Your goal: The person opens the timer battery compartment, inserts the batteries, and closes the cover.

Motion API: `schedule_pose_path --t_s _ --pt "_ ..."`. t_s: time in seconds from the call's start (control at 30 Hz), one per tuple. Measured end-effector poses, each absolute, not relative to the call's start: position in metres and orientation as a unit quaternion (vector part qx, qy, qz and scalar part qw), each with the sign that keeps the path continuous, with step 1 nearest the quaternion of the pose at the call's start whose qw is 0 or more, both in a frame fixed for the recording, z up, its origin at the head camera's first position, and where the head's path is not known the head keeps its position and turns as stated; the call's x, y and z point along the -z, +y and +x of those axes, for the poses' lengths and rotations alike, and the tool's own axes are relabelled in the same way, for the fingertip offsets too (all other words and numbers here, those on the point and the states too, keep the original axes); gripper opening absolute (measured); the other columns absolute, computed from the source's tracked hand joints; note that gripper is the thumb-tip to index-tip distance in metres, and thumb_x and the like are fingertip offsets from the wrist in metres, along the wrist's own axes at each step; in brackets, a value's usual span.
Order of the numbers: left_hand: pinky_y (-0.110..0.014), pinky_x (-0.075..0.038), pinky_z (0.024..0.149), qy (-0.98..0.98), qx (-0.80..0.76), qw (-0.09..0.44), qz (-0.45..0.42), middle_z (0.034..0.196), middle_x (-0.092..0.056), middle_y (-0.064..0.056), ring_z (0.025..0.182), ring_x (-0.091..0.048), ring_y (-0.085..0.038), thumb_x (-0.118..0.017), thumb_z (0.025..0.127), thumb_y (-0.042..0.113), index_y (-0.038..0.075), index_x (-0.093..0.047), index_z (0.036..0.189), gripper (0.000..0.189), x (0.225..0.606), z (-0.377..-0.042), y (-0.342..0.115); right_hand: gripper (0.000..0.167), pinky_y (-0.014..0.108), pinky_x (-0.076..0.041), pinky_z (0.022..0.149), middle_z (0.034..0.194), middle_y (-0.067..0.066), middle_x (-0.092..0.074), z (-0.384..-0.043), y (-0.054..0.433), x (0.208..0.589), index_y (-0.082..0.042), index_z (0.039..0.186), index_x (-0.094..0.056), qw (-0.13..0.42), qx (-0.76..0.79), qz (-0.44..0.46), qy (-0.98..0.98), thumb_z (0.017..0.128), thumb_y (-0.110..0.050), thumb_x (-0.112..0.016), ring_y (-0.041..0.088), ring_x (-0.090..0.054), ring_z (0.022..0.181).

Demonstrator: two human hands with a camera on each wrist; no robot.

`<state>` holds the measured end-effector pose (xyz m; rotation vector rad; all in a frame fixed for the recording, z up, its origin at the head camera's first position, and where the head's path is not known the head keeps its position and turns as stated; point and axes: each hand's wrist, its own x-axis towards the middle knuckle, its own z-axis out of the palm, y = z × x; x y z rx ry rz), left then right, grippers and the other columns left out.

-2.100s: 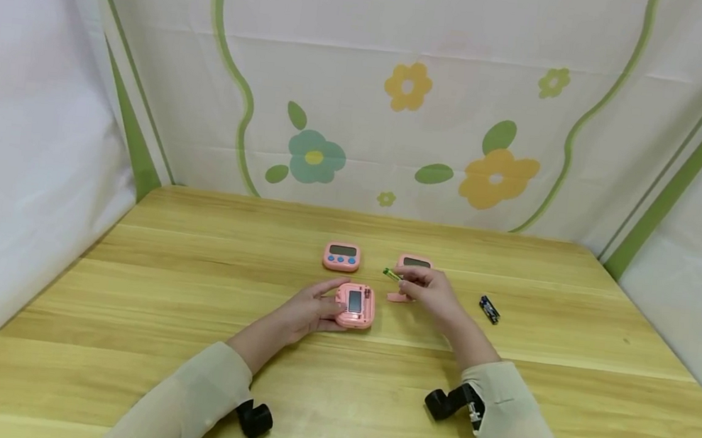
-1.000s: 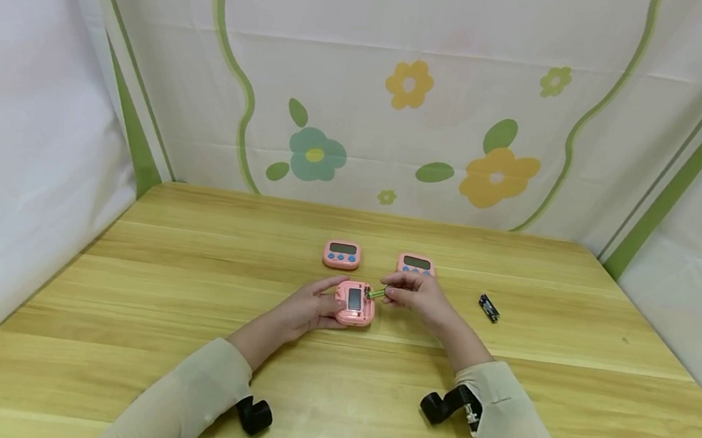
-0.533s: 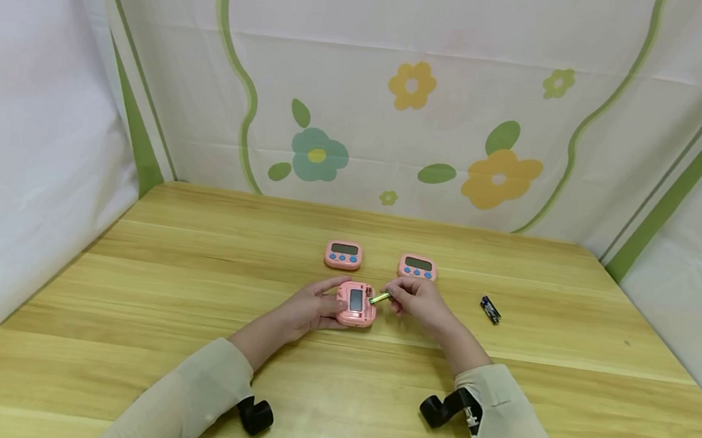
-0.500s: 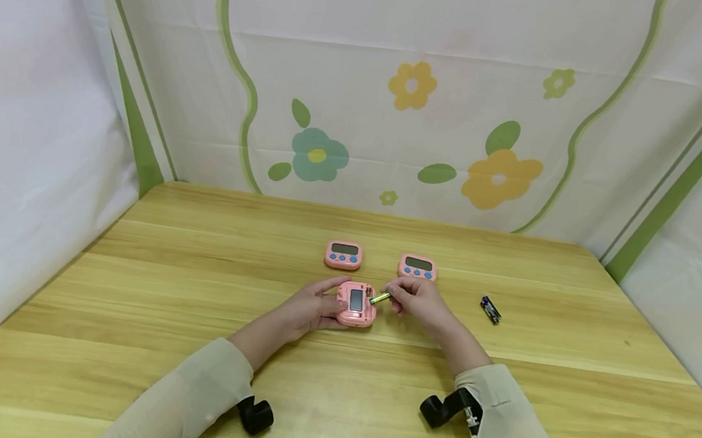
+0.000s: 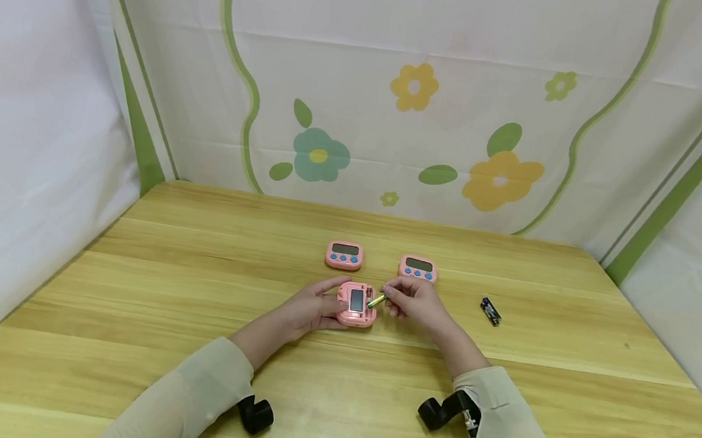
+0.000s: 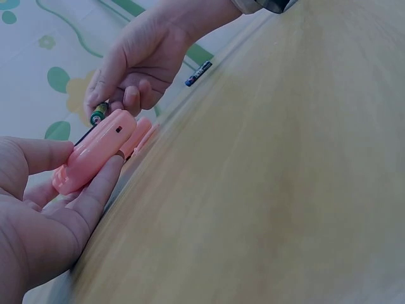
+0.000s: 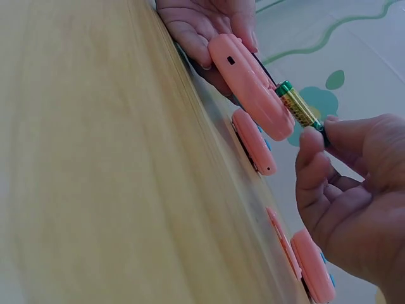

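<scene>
My left hand grips a pink digital timer by its left side, thumb on top and fingers beneath. The timer's back faces up, its battery compartment uncovered along the right side. Between thumb and fingertips my right hand pinches a green-and-gold battery. The battery slants, its free end over the compartment. In the right wrist view that green end of the battery is right at the timer's upper face; the compartment's inside is hidden there.
Two more pink timers with blue buttons stand behind the hands, one left and one right. A thin pink cover lies beside the right one. A dark blue battery lies on the wooden table at right.
My right hand has brought the battery left and nearer, from beside the right timer to over the held timer's compartment, and turned its angle. The left hand holds the timer in the same spot.
</scene>
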<state>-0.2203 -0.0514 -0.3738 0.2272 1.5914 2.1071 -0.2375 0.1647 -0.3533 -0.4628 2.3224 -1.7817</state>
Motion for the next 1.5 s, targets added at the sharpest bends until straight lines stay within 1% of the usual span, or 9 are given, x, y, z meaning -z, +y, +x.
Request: schedule_pose_path --t_s 0.17,0.23,0.4,0.7,0.93,1.1,1.23,1.37,1.5 --pt "-0.039 -0.047 0.076 0.581 -0.773 0.245 0.074 0.117 -0.044 -0.024 0.09 -0.056 -0.028 -0.046 0.086 -0.003 0.009 -0.025 0.136 0.056 0.372 -0.2196 -0.0504 0.02 0.025 -0.049 0.052 0.075 0.021 -0.055 -0.2381 0.1643 0.3543 0.013 0.098 -0.055 0.095 0.613 -0.163 0.767 0.085 -0.002 -0.052 0.017 -0.053 0.059" --pt "-0.039 -0.047 0.076 0.581 -0.773 0.246 0.07 0.117 -0.044 -0.024 0.09 -0.056 -0.028 -0.046 0.085 -0.003 0.009 -0.025 0.136 0.056 0.3714 -0.2195 -0.0501 0.02 0.026 -0.05 0.055 0.077 0.021 -0.055 -0.238 0.1639 0.3547 0.014 0.099 -0.053 0.099 0.621 -0.163 0.76 0.084 0.001 -0.052 0.017 -0.054 0.062" --pt "-0.039 -0.047 0.076 0.582 -0.772 0.247 0.068 0.116 -0.045 -0.024 0.09 -0.056 -0.027 -0.046 0.085 -0.003 0.01 -0.026 0.136 0.056 0.3712 -0.2197 -0.0497 0.02 0.026 -0.05 0.057 0.078 0.02 -0.055 -0.2375 0.1622 0.355 0.015 0.101 -0.051 0.105 0.637 -0.155 0.748 0.083 0.005 -0.051 0.016 -0.055 0.063" --pt "-0.038 -0.047 0.076 0.584 -0.771 0.245 0.069 0.116 -0.045 -0.024 0.087 -0.056 -0.025 -0.047 0.086 -0.002 0.009 -0.025 0.136 0.056 0.3717 -0.2203 -0.0491 0.017 0.023 -0.047 0.054 0.075 0.016 -0.052 -0.237 0.1629 0.3548 0.013 0.099 -0.049 0.127 0.632 -0.158 0.748 0.085 0.004 -0.049 0.014 -0.051 0.061" --pt "-0.038 -0.047 0.077 0.577 -0.774 0.248 0.085 0.119 -0.043 -0.024 0.09 -0.056 -0.028 -0.046 0.086 -0.002 0.007 -0.022 0.137 0.057 0.3717 -0.2202 -0.0492 0.013 0.023 -0.047 0.055 0.079 0.019 -0.054 -0.2356 0.1634 0.352 0.009 0.096 -0.05 0.118 0.639 -0.147 0.745 0.087 0.001 -0.048 0.02 -0.053 0.067" --pt "-0.038 -0.047 0.077 0.576 -0.774 0.249 0.085 0.117 -0.045 -0.024 0.09 -0.056 -0.027 -0.046 0.086 -0.002 0.008 -0.022 0.137 0.057 0.3712 -0.2202 -0.0489 0.018 0.022 -0.046 0.055 0.081 0.017 -0.055 -0.2345 0.1639 0.35 0.011 0.102 -0.047 0.11 0.652 -0.144 0.737 0.087 0.002 -0.047 0.02 -0.055 0.07" --pt "-0.038 -0.047 0.076 0.579 -0.773 0.247 0.078 0.113 -0.047 -0.024 0.083 -0.057 -0.023 -0.047 0.085 -0.004 0.008 -0.025 0.136 0.057 0.3706 -0.2196 -0.0486 0.023 0.023 -0.046 0.055 0.082 0.014 -0.054 -0.2348 0.1639 0.3498 0.014 0.108 -0.044 0.116 0.657 -0.145 0.73 0.088 0.003 -0.043 0.019 -0.054 0.069" --pt "-0.038 -0.047 0.076 0.579 -0.774 0.245 0.073 0.111 -0.048 -0.024 0.078 -0.057 -0.02 -0.046 0.084 -0.005 0.009 -0.027 0.135 0.056 0.3706 -0.22 -0.0485 0.027 0.023 -0.045 0.054 0.089 0.017 -0.049 -0.236 0.1639 0.3504 0.012 0.114 -0.043 0.131 0.656 -0.144 0.73 0.09 -0.001 -0.04 0.017 -0.053 0.068" --pt "-0.038 -0.047 0.076 0.582 -0.772 0.245 0.075 0.112 -0.047 -0.023 0.079 -0.057 -0.021 -0.046 0.085 -0.005 0.009 -0.027 0.136 0.056 0.3707 -0.2202 -0.0492 0.029 0.022 -0.045 0.049 0.086 0.015 -0.045 -0.2363 0.1639 0.3505 0.007 0.118 -0.045 0.148 0.65 -0.144 0.731 0.091 -0.003 -0.038 0.017 -0.053 0.066"
